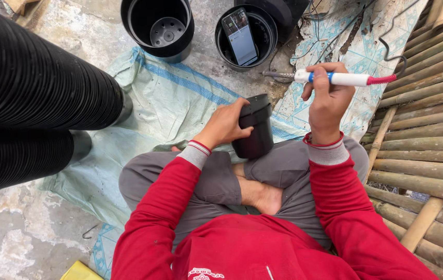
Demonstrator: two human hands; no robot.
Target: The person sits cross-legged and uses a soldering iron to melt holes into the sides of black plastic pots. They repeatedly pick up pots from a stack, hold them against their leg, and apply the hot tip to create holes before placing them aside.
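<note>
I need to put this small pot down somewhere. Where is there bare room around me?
Free: the pale sack between the left hand holding the small pot and the stacked pots; also bare concrete at lower left. Crowded: by the right hand with its tool, wires and bamboo.

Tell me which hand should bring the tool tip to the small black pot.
Right. The right hand already grips the white soldering tool, while the left hand is busy steadying the small black pot.

Red sleeves, grey striped cuffs, grey trousers, bare feet.
</note>
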